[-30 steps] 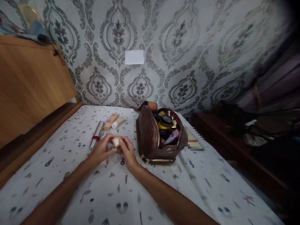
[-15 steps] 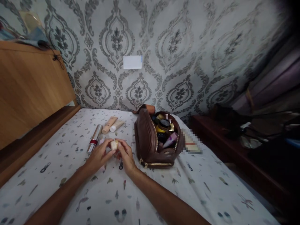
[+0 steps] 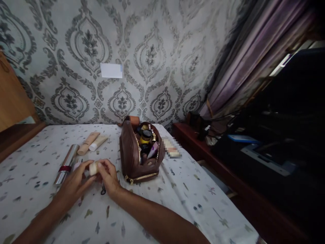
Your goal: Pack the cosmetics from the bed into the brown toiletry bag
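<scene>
Between the fingertips of both hands is a small cream-coloured container [image 3: 93,168], perhaps a jar or little bottle; its exact kind is unclear. My left hand [image 3: 74,183] grips it from the left, thumb below. My right hand [image 3: 109,178] pinches its right end, hiding part of it. Left of the hands lies a silver cylinder with a red band [image 3: 66,166]. Beyond them a peach tube [image 3: 88,143] and a whitish tube [image 3: 98,143] lie side by side. A pinkish item [image 3: 77,164] is partly covered by my left hand.
An unzipped brown toiletry bag [image 3: 129,150] stands right of my hands, filled with several cosmetics, among them a yellow jar with a dark lid [image 3: 146,136]. A blurred flat item [image 3: 171,148] lies beyond it. A patterned white sheet [image 3: 177,200] covers the surface, with a dark red ledge [image 3: 195,144] alongside.
The view has swung to the right, so everything appears shifted left. Both hands keep hold of the small container, with little change in their grip.
</scene>
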`<state>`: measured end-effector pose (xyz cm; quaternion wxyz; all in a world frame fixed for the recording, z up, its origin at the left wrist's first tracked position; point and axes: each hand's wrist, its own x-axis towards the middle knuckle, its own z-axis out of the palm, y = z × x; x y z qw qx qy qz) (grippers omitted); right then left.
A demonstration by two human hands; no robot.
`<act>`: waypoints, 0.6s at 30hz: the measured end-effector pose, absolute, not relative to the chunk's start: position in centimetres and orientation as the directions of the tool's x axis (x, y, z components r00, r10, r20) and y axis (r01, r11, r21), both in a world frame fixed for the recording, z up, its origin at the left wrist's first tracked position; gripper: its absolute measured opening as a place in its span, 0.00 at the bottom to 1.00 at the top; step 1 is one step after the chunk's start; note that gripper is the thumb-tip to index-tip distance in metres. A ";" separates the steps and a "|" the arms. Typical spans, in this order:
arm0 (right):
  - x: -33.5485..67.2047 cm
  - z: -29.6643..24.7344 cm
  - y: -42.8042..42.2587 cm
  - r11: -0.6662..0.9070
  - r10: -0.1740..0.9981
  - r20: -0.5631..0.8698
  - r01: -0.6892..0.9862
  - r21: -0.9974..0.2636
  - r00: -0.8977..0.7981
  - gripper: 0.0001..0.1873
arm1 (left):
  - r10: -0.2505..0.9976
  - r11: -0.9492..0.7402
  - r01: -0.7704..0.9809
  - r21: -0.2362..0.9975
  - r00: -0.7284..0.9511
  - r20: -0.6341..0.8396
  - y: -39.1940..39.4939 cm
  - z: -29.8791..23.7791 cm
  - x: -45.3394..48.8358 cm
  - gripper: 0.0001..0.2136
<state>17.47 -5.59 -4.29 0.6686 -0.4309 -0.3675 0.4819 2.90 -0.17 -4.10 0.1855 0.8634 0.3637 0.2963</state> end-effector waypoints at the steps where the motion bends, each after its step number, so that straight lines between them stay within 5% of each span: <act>1: 17.5 -4.3 -5.6 0.163 0.963 0.077 -0.329 -0.930 0.258 0.28 | 0.739 -0.666 0.518 0.536 0.557 0.379 -0.1 -4.2 2.9 0.22; 18: 17.5 -4.8 -5.5 0.176 0.958 0.071 -0.371 -0.912 0.280 0.25 | 0.747 -0.650 0.487 0.584 0.552 0.370 0.3 -4.7 2.8 0.23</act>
